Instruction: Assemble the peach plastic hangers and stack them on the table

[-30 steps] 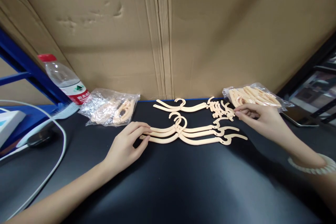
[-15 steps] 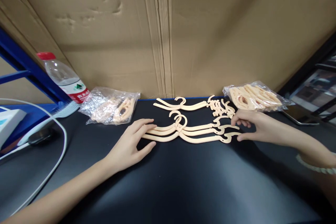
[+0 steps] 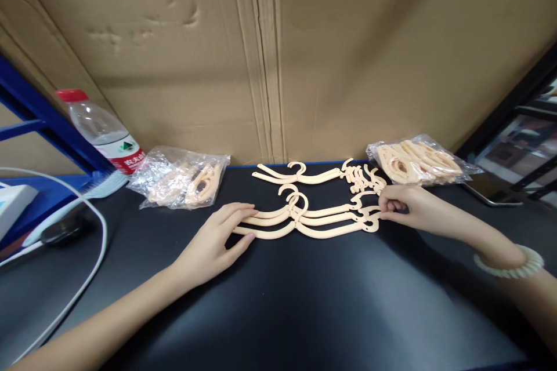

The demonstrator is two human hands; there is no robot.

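Note:
Peach-coloured folding clothes hangers (image 3: 328,233) lie overlapping in a front group on the black table, their curved hooks pointing toward the back. My left hand (image 3: 217,237) rests over their left ends, thumb and fingers apart, the thumb touching the nearest arm. At the opposite side, my right hand (image 3: 404,207) pinches the tip of a curved end piece (image 3: 369,221) on the front hangers, thumb against curled fingers. Behind them lies another hanger (image 3: 317,177). Several small loose curved pieces (image 3: 357,178) are heaped beside its right end, just behind my right hand.
A clear bag of hanger parts (image 3: 202,185) lies at the back left, and a second bag (image 3: 420,162) at the back right. A water bottle (image 3: 102,133) leans at left, near a white cable (image 3: 104,232). Cardboard (image 3: 348,58) stands behind the table (image 3: 278,313).
My right hand has moved slightly left and its thumb and fingers have closed on the end piece. The left hand stays on the hangers. The view has shifted a little.

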